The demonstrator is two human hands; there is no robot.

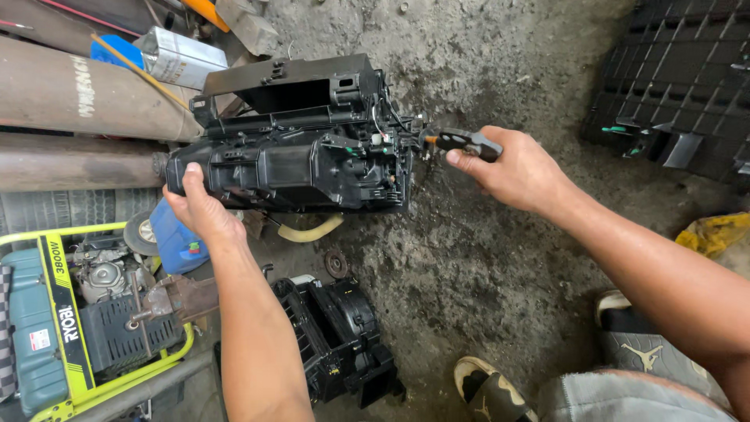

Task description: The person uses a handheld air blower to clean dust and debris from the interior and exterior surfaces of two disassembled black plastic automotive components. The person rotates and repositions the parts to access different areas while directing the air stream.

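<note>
Screwdriver (461,142) clenched in right hand (519,172) meets black housing (297,152), left hand (199,207) gripping its opposite end

**Count of Items on the Workshop Floor**

Two hands: left hand (199,207), right hand (519,172). One large black plastic housing (297,148). One screwdriver (457,141). One smaller black housing (336,336). One generator (70,328). Two metal cylinders (70,94). One blue container (176,238). One black grid panel (687,70). Two sandals (488,391). One yellow bag (715,232).
</note>
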